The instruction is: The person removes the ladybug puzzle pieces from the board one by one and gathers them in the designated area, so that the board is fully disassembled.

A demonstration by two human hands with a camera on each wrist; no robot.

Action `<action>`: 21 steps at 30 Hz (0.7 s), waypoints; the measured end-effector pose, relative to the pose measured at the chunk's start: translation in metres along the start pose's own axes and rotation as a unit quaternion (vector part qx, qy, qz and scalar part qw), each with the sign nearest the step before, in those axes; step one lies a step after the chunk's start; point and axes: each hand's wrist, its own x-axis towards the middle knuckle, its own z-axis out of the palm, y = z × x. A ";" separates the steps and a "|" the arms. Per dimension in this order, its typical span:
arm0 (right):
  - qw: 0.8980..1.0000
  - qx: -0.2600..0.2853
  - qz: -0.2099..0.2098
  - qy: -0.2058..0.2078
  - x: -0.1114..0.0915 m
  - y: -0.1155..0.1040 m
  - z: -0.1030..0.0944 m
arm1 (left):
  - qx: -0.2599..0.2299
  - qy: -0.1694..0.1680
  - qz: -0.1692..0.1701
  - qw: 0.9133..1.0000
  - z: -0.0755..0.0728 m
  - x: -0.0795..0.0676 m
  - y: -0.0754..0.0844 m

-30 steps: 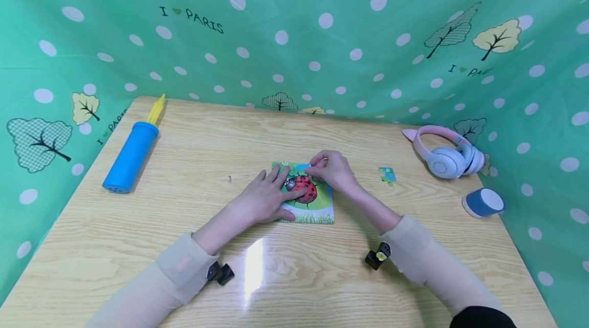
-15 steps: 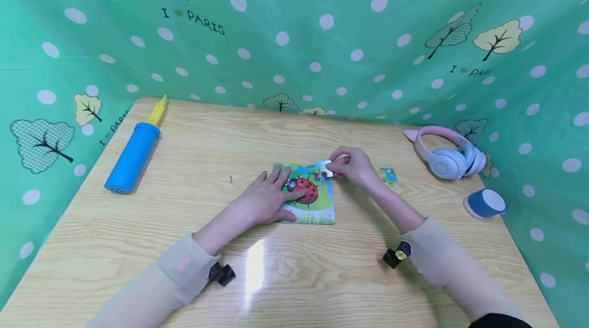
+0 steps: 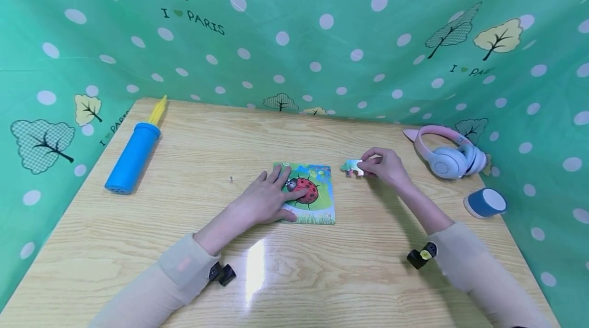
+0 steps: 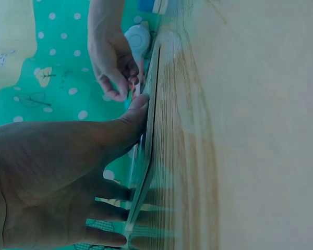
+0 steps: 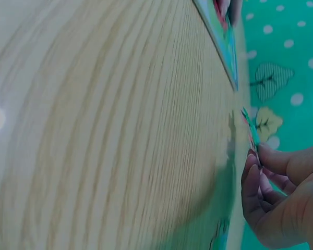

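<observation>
A square ladybug puzzle [image 3: 317,213] lies flat on the table, its red ladybug partly under my left hand [image 3: 264,199]. The fingers of that hand are spread over the puzzle's left side, and the thumb rests near its front edge, as the left wrist view also shows. To the right of the board, my right hand [image 3: 385,167] pinches a puzzle piece [image 3: 352,168] between thumb and fingers. In the right wrist view the piece [image 5: 251,130] appears almost edge-on, apart from the board [image 5: 219,34]. The loose piece seen earlier farther right is hidden by my right hand.
On the left lies a blue hand pump [image 3: 133,159] with a yellow nozzle. Pink and light-blue headphones [image 3: 446,156] lie at the back right, with a blue cylinder [image 3: 485,202] in front of them. A green patterned cloth [image 3: 294,36] hangs behind the table.
My right hand has lifted the piece off the board's upper right and carried it rightward, uncovering the printed picture there. The left hand stays in place.
</observation>
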 end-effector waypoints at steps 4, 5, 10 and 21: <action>0.999 -0.029 -0.001 0.016 0.001 0.012 -0.009 | -0.001 0.000 -0.001 1.000 0.000 0.000 0.000; 0.999 -0.034 -0.002 0.019 0.002 0.015 -0.011 | -0.002 0.000 -0.001 1.000 0.000 0.000 0.000; 0.999 -0.041 0.000 0.024 0.002 0.023 -0.014 | -0.003 -0.003 -0.002 1.000 -0.001 0.000 0.000; 0.988 -0.122 -0.047 0.084 0.001 0.032 -0.012 | -0.004 -0.005 -0.002 1.000 -0.001 0.000 0.000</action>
